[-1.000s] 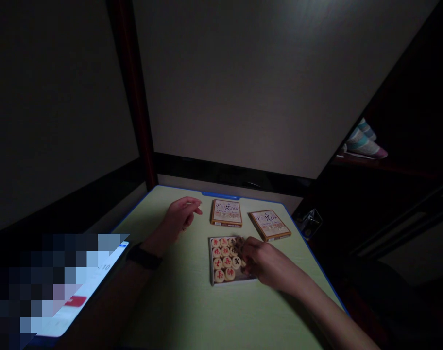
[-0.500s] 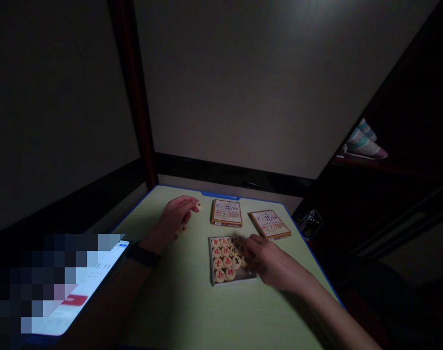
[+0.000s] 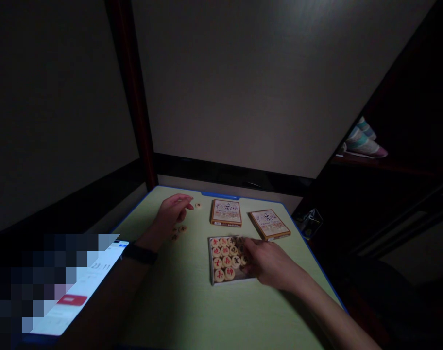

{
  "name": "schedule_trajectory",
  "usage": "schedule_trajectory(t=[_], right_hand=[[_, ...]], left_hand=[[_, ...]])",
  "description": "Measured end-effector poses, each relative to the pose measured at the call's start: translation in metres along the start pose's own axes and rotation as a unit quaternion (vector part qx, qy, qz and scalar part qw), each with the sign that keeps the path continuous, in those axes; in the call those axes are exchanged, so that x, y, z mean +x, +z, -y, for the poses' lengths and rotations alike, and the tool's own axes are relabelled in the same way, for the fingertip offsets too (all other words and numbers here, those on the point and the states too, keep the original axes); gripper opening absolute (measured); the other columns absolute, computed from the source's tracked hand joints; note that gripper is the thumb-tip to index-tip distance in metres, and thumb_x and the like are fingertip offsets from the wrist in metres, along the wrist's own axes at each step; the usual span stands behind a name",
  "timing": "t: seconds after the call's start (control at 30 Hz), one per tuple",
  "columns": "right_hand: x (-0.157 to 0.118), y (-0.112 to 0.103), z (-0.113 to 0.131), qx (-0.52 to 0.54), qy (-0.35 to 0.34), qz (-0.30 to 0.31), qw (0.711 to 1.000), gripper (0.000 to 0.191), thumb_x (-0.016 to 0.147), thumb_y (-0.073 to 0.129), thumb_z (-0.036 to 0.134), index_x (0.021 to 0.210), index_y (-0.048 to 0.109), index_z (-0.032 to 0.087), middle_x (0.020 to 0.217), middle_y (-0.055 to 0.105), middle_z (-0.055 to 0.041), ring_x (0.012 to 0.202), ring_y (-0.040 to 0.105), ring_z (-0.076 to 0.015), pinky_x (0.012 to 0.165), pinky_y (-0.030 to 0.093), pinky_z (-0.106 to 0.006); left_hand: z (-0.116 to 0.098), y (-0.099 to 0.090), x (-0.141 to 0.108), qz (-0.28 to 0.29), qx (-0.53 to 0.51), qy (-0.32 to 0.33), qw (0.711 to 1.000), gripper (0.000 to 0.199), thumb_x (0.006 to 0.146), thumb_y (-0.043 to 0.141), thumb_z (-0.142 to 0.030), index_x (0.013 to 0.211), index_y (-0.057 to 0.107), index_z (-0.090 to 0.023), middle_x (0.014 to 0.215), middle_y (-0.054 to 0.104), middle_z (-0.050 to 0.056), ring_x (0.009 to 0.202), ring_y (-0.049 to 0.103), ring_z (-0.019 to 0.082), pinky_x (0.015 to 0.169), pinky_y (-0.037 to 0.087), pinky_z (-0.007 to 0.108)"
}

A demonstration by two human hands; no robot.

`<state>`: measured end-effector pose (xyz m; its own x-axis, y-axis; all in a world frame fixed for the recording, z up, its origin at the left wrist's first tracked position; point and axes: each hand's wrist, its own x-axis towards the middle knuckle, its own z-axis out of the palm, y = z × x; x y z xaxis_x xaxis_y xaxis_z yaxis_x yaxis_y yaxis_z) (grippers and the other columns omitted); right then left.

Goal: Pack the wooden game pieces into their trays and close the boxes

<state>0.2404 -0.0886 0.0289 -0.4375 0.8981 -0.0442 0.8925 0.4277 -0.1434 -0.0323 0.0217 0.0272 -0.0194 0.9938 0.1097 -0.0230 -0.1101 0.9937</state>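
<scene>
My left hand hovers over the far left of the table, fingers loosely bent and apart, holding nothing. Just beyond its fingertips lies a round wooden Chinese chess piece. Several more loose pieces lie below that hand. An open shallow box holds rows of pieces with red and dark characters. Over the box's right side, my right hand has its fingers closed around a Chinese chess piece among the others; the hand partly hides that side.
Two flat printed boxes, one upright to view and one turned, lie behind the open box. A lit phone-like screen stands at the table's left edge. Walls rise behind the green table.
My left hand has drawn slightly left, away from the far chess piece, which now shows fully. My right hand's fingers have shifted a little and spread over the box's right side.
</scene>
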Motion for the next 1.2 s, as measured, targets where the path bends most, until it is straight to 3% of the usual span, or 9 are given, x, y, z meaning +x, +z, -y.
schedule_trajectory(t=[0.2, 0.37, 0.47, 0.53, 0.63, 0.8, 0.97, 1.2], right_hand=[[0.000, 0.003, -0.003, 0.002, -0.011, -0.009, 1.000, 0.033, 0.073, 0.063, 0.012, 0.104, 0.055, 0.017, 0.091, 0.069, -0.0080, 0.076, 0.059, -0.0199, 0.061, 0.022, -0.030], [0.000, 0.003, -0.003, 0.002, -0.016, -0.011, 1.000, 0.029, 0.076, 0.063, 0.013, 0.103, 0.055, 0.017, 0.090, 0.068, -0.0067, 0.076, 0.058, -0.0184, 0.061, 0.022, -0.030], [-0.001, 0.001, -0.004, 0.012, -0.015, -0.012, 1.000, 0.025, 0.076, 0.064, 0.013, 0.099, 0.055, 0.018, 0.086, 0.067, -0.0054, 0.073, 0.056, -0.0173, 0.060, 0.020, -0.029], [-0.002, -0.002, -0.005, 0.021, -0.005, -0.005, 1.000, 0.021, 0.076, 0.064, 0.015, 0.095, 0.055, 0.019, 0.083, 0.066, -0.0048, 0.071, 0.055, -0.0170, 0.060, 0.020, -0.029], [-0.002, -0.006, -0.004, 0.031, 0.012, 0.003, 0.999, 0.018, 0.076, 0.066, 0.016, 0.089, 0.054, 0.019, 0.081, 0.065, -0.0044, 0.069, 0.054, -0.0170, 0.059, 0.020, -0.029], [-0.002, -0.010, -0.003, 0.054, 0.017, -0.010, 0.998, 0.016, 0.078, 0.066, 0.015, 0.084, 0.052, 0.020, 0.078, 0.063, -0.0024, 0.068, 0.053, -0.0154, 0.058, 0.023, -0.027], [-0.001, -0.010, -0.004, 0.056, 0.016, -0.017, 0.998, 0.014, 0.079, 0.065, 0.017, 0.082, 0.051, 0.020, 0.075, 0.062, -0.0022, 0.065, 0.052, -0.0154, 0.057, 0.024, -0.028], [-0.002, -0.012, -0.004, 0.055, 0.027, -0.014, 0.998, 0.015, 0.077, 0.065, 0.016, 0.081, 0.052, 0.020, 0.074, 0.061, -0.0017, 0.064, 0.049, -0.0149, 0.057, 0.023, -0.028]], left_hand=[[-0.006, -0.004, 0.000, 0.018, 0.044, 0.001, 0.999, 0.026, 0.073, 0.065, -0.040, 0.081, 0.061, -0.016, 0.066, 0.061, -0.001, 0.042, 0.037, 0.006, 0.039, 0.024, 0.020], [-0.001, -0.018, 0.012, 0.004, 0.177, 0.016, 0.984, 0.024, 0.072, 0.060, -0.041, 0.079, 0.062, -0.018, 0.064, 0.060, -0.001, 0.048, 0.045, 0.011, 0.048, 0.032, 0.024], [0.005, -0.029, 0.017, -0.005, 0.349, 0.057, 0.935, 0.021, 0.073, 0.059, -0.041, 0.070, 0.062, -0.021, 0.065, 0.061, 0.002, 0.063, 0.055, 0.018, 0.059, 0.037, 0.028], [0.009, -0.037, 0.016, 0.050, 0.437, 0.059, 0.896, 0.025, 0.072, 0.064, -0.046, 0.074, 0.064, -0.022, 0.071, 0.064, 0.004, 0.069, 0.058, 0.021, 0.063, 0.038, 0.029], [0.012, -0.044, 0.012, 0.155, 0.498, 0.026, 0.853, 0.040, 0.063, 0.074, -0.054, 0.086, 0.067, -0.022, 0.084, 0.068, 0.006, 0.076, 0.062, 0.023, 0.066, 0.040, 0.029], [0.013, -0.044, 0.006, 0.201, 0.572, -0.022, 0.795, 0.042, 0.065, 0.070, -0.057, 0.086, 0.062, -0.022, 0.090, 0.072, 0.008, 0.081, 0.064, 0.025, 0.065, 0.039, 0.030], [0.012, -0.037, 0.004, 0.230, 0.555, -0.020, 0.799, 0.026, 0.070, 0.066, -0.043, 0.083, 0.057, -0.023, 0.075, 0.071, 0.002, 0.073, 0.064, 0.022, 0.063, 0.037, 0.028], [0.017, -0.032, 0.004, 0.257, 0.490, 0.024, 0.833, 0.013, 0.073, 0.060, -0.033, 0.081, 0.059, -0.023, 0.058, 0.065, -0.002, 0.057, 0.060, 0.017, 0.059, 0.037, 0.027]])
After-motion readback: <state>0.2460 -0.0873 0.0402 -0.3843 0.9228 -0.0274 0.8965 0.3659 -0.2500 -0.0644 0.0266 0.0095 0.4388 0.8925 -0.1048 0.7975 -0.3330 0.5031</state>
